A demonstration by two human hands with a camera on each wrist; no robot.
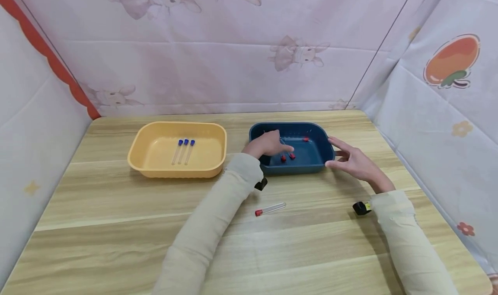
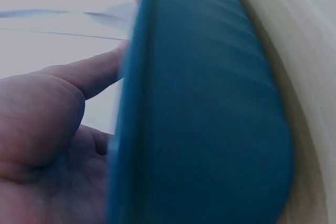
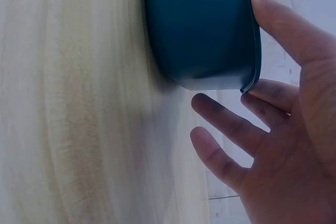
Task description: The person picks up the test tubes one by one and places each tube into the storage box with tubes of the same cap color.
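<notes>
My left hand reaches over the near left rim into a dark blue basin. Its thumb shows in the left wrist view, while the basin wall hides the fingertips. Below it lie tubes with red caps; whether the fingers pinch one I cannot tell. Another red-capped tube lies along the basin's far side. My right hand touches the basin's right end with spread fingers, the thumb against the rim. On the table in front lies what looks like one or two red-capped tubes.
To the left stands a yellow basin, holding three tubes with blue caps. Both basins rest on a wooden table. Printed cloth hangs behind the table and along its sides.
</notes>
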